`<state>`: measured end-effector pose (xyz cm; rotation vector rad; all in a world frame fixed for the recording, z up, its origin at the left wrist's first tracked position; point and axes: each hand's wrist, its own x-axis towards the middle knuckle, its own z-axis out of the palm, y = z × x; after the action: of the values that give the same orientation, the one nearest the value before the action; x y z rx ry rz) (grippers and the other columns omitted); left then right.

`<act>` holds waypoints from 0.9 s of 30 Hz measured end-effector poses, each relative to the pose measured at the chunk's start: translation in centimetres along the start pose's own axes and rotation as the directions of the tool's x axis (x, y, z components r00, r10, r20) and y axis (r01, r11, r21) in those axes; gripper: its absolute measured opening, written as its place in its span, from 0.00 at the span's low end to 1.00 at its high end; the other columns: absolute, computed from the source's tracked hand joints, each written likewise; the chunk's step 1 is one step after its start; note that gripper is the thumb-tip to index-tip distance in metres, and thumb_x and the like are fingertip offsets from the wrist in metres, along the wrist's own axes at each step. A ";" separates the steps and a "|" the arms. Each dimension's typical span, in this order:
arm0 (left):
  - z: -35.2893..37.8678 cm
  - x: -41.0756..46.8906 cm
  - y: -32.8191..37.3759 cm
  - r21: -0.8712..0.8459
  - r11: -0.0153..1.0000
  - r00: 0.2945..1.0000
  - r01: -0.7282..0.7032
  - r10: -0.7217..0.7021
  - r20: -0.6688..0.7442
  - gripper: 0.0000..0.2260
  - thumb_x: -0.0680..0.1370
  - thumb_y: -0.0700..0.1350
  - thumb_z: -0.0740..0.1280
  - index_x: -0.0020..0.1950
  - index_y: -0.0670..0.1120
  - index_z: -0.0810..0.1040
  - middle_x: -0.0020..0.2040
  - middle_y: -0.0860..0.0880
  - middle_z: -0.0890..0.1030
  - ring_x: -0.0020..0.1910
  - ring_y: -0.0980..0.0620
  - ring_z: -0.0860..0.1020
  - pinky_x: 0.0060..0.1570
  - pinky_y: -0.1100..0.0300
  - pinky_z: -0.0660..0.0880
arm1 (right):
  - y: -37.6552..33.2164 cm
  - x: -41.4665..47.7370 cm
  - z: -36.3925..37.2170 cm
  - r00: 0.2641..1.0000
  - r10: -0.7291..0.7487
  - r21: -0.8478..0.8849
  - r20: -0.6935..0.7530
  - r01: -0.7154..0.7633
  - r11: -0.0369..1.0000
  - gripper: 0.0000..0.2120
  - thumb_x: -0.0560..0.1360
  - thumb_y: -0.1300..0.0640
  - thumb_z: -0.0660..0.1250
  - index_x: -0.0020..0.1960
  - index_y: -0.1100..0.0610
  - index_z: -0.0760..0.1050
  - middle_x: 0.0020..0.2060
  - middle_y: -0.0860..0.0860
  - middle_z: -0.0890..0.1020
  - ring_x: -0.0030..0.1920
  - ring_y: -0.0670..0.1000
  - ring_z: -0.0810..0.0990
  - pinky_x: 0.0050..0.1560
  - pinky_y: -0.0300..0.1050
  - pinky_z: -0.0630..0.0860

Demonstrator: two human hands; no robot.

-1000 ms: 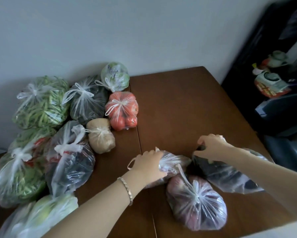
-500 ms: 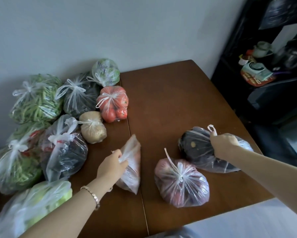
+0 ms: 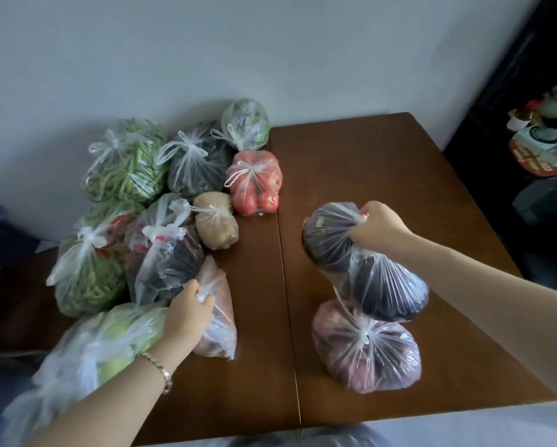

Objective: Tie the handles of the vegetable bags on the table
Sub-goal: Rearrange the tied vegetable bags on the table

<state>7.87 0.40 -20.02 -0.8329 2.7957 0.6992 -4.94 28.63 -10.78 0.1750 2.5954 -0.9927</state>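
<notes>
- The right hand [image 3: 377, 225] is clenching its fingers round the gathered neck of the dark bag [image 3: 385, 285], at 3 o'clock on the worktop [image 3: 399, 162].
- The left hand [image 3: 188, 312] is gripping, fingers curled, the top of the pink bag [image 3: 220, 321] at 7 o'clock.
- A tied red bag [image 3: 367, 353] is leaning against the dark bag's 6 o'clock side.
- Tied bags are crowding 10 o'clock; a black bag [image 3: 170, 262] is sitting just beside the pink bag.

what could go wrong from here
The right hand's grip holds the clear plastic bag of dark purple vegetables by its neck; thin film may tear.
It could nudge the knotted clear bag of reddish produce toward the brown wooden table's near edge.
The left hand grips a small clear pinkish-filled bag, no knot showing; contents might spill.
</notes>
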 end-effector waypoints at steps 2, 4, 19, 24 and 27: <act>-0.3 0.1 -1.2 -0.003 0.999 0.999 0.036 -0.036 -0.015 0.06 0.78 0.45 0.60 0.45 0.43 0.66 0.43 0.41 0.77 0.41 0.41 0.76 0.35 0.56 0.65 | -1.7 0.8 1.8 0.999 0.053 0.103 0.004 -0.053 0.993 0.05 0.70 0.67 0.62 0.44 0.60 0.70 0.32 0.53 0.72 0.34 0.53 0.74 0.32 0.42 0.69; -0.6 0.3 -2.1 -0.008 0.998 0.998 0.064 -0.064 -0.022 0.07 0.78 0.44 0.61 0.43 0.44 0.64 0.38 0.43 0.75 0.39 0.41 0.75 0.34 0.56 0.63 | -3.3 1.7 3.7 0.995 0.099 0.194 0.017 -0.100 0.976 0.04 0.69 0.68 0.62 0.39 0.61 0.70 0.29 0.53 0.70 0.29 0.51 0.70 0.28 0.41 0.66; -1.6 1.8 -3.7 0.048 0.995 0.995 0.090 -0.092 0.047 0.10 0.78 0.47 0.61 0.55 0.43 0.68 0.49 0.44 0.79 0.47 0.44 0.79 0.38 0.58 0.68 | -10.3 6.8 13.7 0.974 0.099 0.532 0.205 -0.196 0.824 0.16 0.75 0.60 0.65 0.62 0.63 0.71 0.46 0.54 0.76 0.43 0.52 0.76 0.39 0.38 0.76; -0.7 1.8 -3.9 0.274 0.951 0.982 -0.142 0.170 -0.080 0.19 0.70 0.39 0.72 0.58 0.42 0.71 0.59 0.39 0.73 0.53 0.40 0.77 0.46 0.54 0.77 | -7.8 3.7 11.8 0.941 -0.180 0.187 0.285 0.130 0.974 0.24 0.74 0.58 0.66 0.69 0.58 0.66 0.62 0.53 0.73 0.58 0.53 0.75 0.54 0.41 0.72; 0.0 2.0 -3.9 0.504 0.807 0.906 -0.308 0.410 -0.103 0.27 0.54 0.33 0.78 0.51 0.41 0.80 0.54 0.36 0.79 0.49 0.34 0.79 0.47 0.42 0.77 | -5.4 0.6 9.9 0.908 -0.278 -0.029 0.315 0.302 0.953 0.21 0.74 0.57 0.67 0.66 0.57 0.69 0.60 0.52 0.73 0.53 0.48 0.74 0.51 0.39 0.72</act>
<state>8.35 -3.37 -22.08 -0.2889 3.1389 -0.0753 -3.98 18.02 -14.49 -0.3708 2.4039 -0.9266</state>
